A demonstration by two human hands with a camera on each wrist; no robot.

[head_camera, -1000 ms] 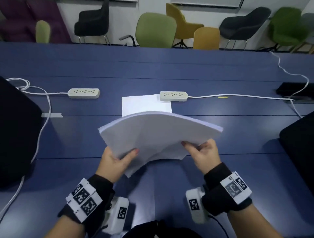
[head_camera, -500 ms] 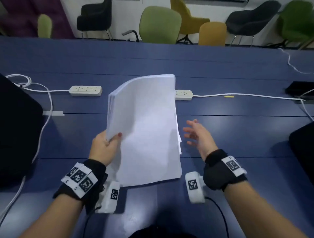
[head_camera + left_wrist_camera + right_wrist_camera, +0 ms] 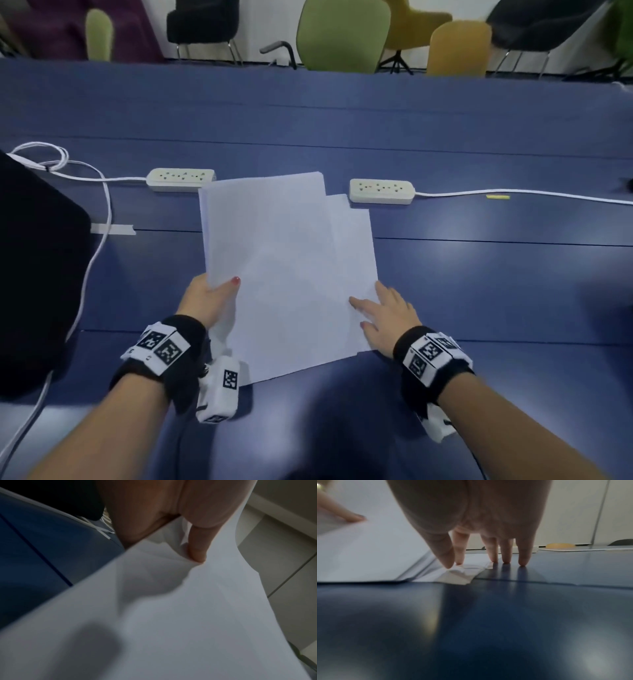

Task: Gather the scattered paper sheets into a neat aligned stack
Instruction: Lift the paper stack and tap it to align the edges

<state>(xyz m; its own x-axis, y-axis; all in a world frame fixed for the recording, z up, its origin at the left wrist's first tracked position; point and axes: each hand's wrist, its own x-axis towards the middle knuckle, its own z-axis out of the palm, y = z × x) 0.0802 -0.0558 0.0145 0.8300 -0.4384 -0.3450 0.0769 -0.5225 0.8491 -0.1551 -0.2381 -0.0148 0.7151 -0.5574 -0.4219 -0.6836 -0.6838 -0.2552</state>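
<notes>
A stack of white paper sheets [image 3: 284, 267] lies on the blue table [image 3: 479, 291], roughly squared. A few sheets [image 3: 356, 246] stick out from under it to the right and far side. My left hand [image 3: 209, 301] grips the stack's near left edge, thumb on top. The left wrist view shows a finger [image 3: 197, 547] under the paper [image 3: 171, 615], which is slightly raised there. My right hand [image 3: 387, 315] is open, its straight fingers [image 3: 493, 553] standing with their tips on the table and on the right edge of the sheets [image 3: 368, 554].
Two white power strips [image 3: 180, 179] [image 3: 381, 192] with cables lie just beyond the paper. A black object [image 3: 34, 274] fills the left side, with a strip of tape [image 3: 113, 228] beside it. Chairs [image 3: 342, 34] stand past the far table edge.
The stack, held up bowed by both hands and then upright by the left alone, now lies flat on the table sheets. The right hand let go and came down at its right edge.
</notes>
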